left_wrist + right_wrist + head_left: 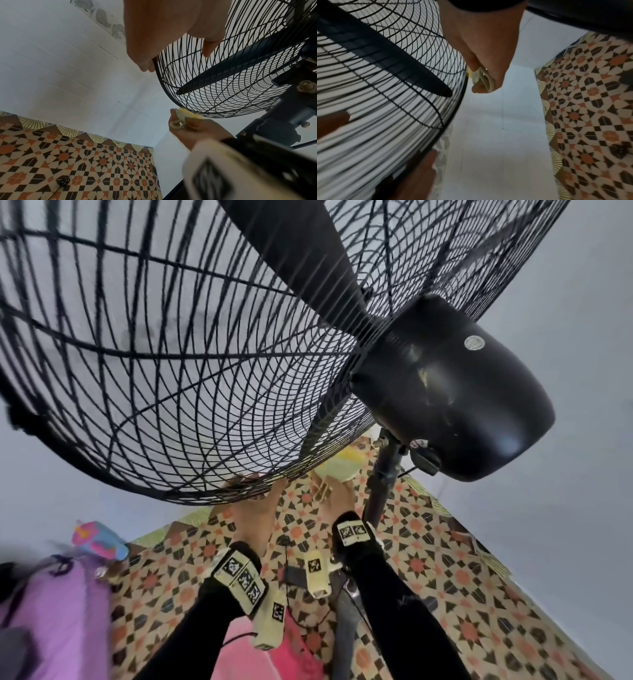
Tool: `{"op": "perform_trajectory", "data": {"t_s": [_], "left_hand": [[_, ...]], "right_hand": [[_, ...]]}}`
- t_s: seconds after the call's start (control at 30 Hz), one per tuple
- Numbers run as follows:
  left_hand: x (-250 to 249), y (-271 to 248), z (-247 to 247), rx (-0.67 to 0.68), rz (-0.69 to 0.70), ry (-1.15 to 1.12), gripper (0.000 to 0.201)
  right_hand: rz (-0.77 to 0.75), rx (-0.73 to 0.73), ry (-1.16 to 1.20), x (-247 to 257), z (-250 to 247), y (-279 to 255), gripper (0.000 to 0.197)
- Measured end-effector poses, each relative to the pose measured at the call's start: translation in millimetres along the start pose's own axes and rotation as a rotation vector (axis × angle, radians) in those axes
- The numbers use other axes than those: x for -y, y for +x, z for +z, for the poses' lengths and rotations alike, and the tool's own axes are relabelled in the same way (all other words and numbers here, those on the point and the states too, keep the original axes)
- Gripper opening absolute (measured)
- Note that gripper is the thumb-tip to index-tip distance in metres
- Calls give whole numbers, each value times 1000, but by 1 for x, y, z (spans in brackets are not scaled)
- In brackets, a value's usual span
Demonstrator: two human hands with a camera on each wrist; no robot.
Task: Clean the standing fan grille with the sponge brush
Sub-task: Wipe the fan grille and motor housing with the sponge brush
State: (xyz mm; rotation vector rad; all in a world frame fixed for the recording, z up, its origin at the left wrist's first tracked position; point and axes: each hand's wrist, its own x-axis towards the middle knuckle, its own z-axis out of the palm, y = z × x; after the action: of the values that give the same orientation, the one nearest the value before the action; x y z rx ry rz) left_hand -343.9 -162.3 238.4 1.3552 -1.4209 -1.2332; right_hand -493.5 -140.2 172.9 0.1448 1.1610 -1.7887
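Note:
The black wire fan grille [191, 419] fills the upper head view, a dark blade behind its wires. My left hand [255, 498] grips the grille's lower rim; in the left wrist view its fingers [145, 65] curl over the rim and the thumb lies on the wires. My right hand [334, 494] holds the yellow sponge brush [339, 465] by its pale handle [485, 79]. The sponge [188, 115] presses against the bottom edge of the grille [223, 86], just right of my left hand.
The black motor housing [455, 385] and the stand pole [383, 484] sit right of my hands. Patterned floor tiles [445, 559] lie below, with a black cable and plug [63, 181]. Purple and pink items [58, 611] are at the lower left. A pale wall [68, 67] stands behind.

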Motion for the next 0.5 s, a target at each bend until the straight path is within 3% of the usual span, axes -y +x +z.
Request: {"op": "perform_trajectory", "data": {"t_s": [0.1,0.2,0.27,0.37,0.43,0.5], "left_hand": [[-2,-1,1,-5,-14,-6,47],[-6,-5,0,-4,-11,9,53],[-7,-7,-1,-3,-10,-5,53],[-5,-6,0,7,-33,0,49],[-5,-6,0,7,-37,-18,61],[-5,-7,-1,-4,-25,-34,73]], "right_hand": [[-8,-35,9,16,13,-6,3],[-8,103,-264,0,1,-25,31],[79,181,-129,-18,-13,-35,37],[89,118,-103,-30,-19,-23,32],[40,29,-20,-27,-13,-6,34],[16,-15,-3,-19,1,-7,22]]}}
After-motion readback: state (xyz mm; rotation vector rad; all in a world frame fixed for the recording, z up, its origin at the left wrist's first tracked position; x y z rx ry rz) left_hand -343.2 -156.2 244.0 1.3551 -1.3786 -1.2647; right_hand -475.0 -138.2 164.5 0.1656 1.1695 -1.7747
